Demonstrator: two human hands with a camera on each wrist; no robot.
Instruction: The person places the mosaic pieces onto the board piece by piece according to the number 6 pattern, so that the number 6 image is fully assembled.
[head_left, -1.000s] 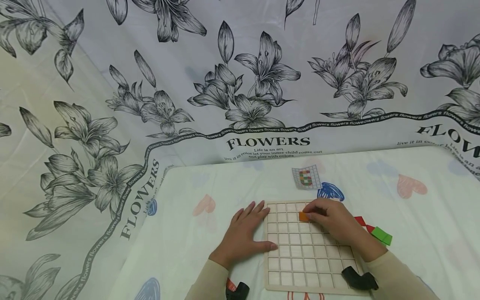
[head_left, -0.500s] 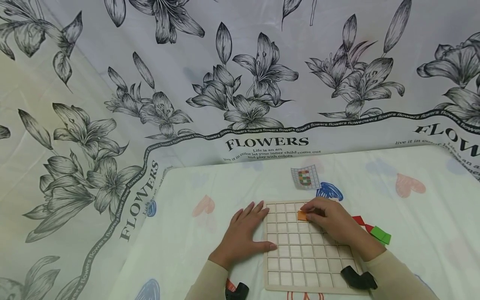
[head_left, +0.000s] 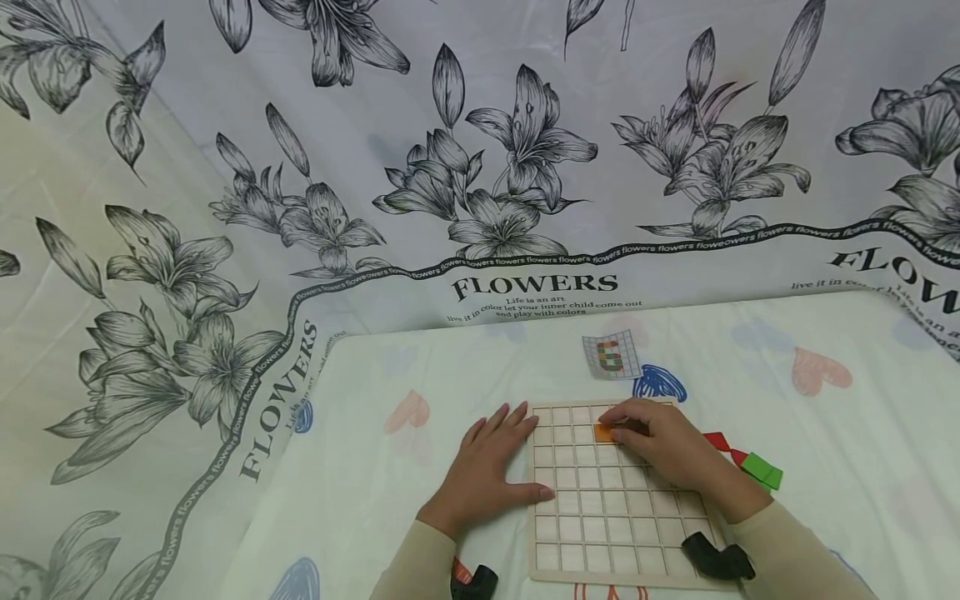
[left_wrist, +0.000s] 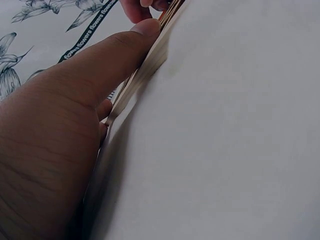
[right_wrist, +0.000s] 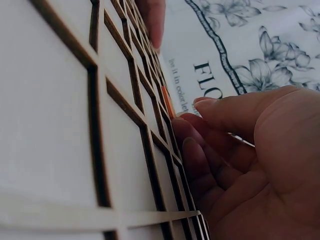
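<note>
A wooden grid board with square cells lies on the cloth in the head view. My right hand is over its far part, thumb and forefinger at the right side of an orange tile; the tile's right part is hidden under them. The right wrist view shows the orange tile at the grid, its near end against a fingertip of the right hand. My left hand lies spread at the board's left edge, its thumb resting on the frame, also visible in the left wrist view.
Red tiles and a green tile lie right of the board, partly behind the right forearm. A small printed pattern card lies beyond the board. A black strap piece hangs at the right sleeve. A flower-printed curtain stands behind.
The orange tile and right fingertips have shifted very slightly left on the grid, along with a small view shift. The left hand stays in place at the board's edge.
</note>
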